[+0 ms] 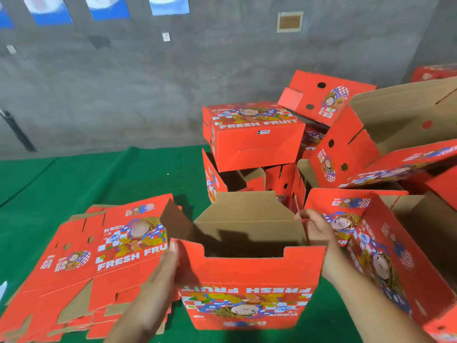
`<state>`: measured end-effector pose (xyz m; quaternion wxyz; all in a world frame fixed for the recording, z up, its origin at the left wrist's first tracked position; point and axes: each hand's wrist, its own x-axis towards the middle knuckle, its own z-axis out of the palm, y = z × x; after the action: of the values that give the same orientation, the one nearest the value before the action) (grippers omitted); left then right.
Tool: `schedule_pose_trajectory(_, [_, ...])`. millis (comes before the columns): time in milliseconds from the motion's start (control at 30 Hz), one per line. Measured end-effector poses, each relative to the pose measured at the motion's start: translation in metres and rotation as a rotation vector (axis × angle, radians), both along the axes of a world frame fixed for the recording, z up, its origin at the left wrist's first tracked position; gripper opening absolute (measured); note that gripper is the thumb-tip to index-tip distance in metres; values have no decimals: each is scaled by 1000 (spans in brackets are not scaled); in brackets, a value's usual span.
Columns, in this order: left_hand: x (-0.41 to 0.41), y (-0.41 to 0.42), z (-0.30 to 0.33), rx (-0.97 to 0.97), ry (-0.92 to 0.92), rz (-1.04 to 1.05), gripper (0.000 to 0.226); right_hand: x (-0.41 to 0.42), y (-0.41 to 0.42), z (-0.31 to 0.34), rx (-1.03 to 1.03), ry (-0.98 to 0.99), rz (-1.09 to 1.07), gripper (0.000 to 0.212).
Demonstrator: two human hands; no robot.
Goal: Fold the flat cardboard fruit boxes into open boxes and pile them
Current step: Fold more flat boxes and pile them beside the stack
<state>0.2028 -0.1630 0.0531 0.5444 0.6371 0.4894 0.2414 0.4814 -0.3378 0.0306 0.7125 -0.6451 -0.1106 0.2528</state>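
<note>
A half-opened red "FRESH FRUIT" box [249, 283] stands in front of me, its brown inside showing and its flaps up. My left hand [168, 263] grips the box's left corner edge. At the far right corner my right hand [315, 231] holds the box, fingers curled over its top edge. A stack of flat red boxes [94, 263] lies on the green cloth to the left. A loose pile of folded boxes [254, 134] rises behind and to the right, some tipped on their sides.
Green cloth [74, 181] covers the work surface. A grey concrete wall [148, 82] stands behind, with blue posters at its top. An open red box [400, 263] lies tilted against my right forearm. More boxes [385, 125] crowd the right side.
</note>
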Motion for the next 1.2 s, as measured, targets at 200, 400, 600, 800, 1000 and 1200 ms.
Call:
schedule_pose_trajectory(200, [-4, -25, -2, 277, 144, -53, 68, -2, -30, 34, 26, 119, -7, 34])
schedule_pose_trajectory(400, [12, -21, -9, 476, 448, 16, 87, -46, -43, 58, -7, -827, -386, 36])
schedule_pose_trajectory(600, [23, -28, -11, 536, 552, 27, 80, -117, -4, 31, -630, -1454, 373, 55])
schedule_pose_trajectory(800, [10, -28, -24, 737, 523, 100, 51, -101, 6, 22, -930, -1316, 370, 63])
schedule_pose_trajectory(1000, [11, -27, -29, 747, 400, 120, 49, -87, 12, 25, -901, -1365, 503, 65])
schedule_pose_trajectory(1200, [8, -13, -33, 844, 411, 95, 34, -56, 2, 27, -779, -1493, 391, 68])
